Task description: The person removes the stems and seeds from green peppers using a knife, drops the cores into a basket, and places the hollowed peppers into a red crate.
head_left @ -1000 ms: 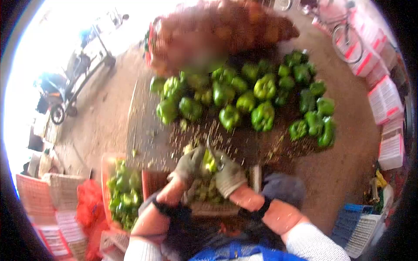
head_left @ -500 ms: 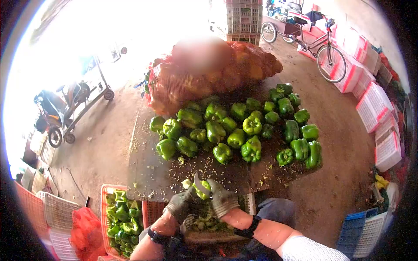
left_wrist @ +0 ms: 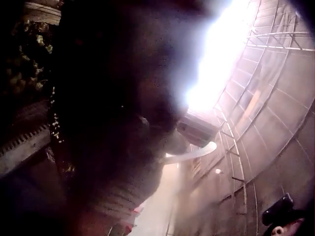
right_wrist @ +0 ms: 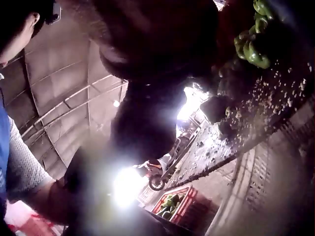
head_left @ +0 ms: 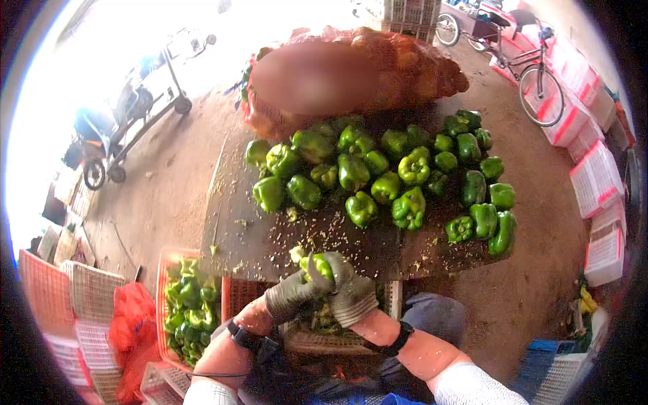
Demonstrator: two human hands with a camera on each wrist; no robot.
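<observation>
Packed brown dirt floor (head_left: pixel 169 196) all round, washed out by glare at upper left. Across the middle, a low dark wooden board (head_left: pixel 250 246) speckled with pale seeds. At its far edge, a bulging orange net sack (head_left: pixel 418 74), lying on its side. Just in front of the sack, spread over the board, a heap of whole green bell peppers (head_left: pixel 378 175). Along the right side, stacked white-and-pink plastic crates (head_left: pixel 594 175), with a bicycle (head_left: pixel 540 88) near them. At lower left, just beside the board's near corner, an orange plastic crate (head_left: pixel 160 266) filled with cut green pepper pieces. Under the wrists, a pale slatted crate (head_left: pixel 324 341) with pepper scraps inside. Above that crate, at the board's near edge, the left hand (head_left: pixel 290 293) and right hand (head_left: pixel 354 297), both in grey knit gloves, touching each other. Gripped between them, a small green bell pepper (head_left: pixel 320 266): left fingers curled around it from the left, right fingers curled over its top and right side. Wrist views too dark and blurred to add detail on the grip.
</observation>
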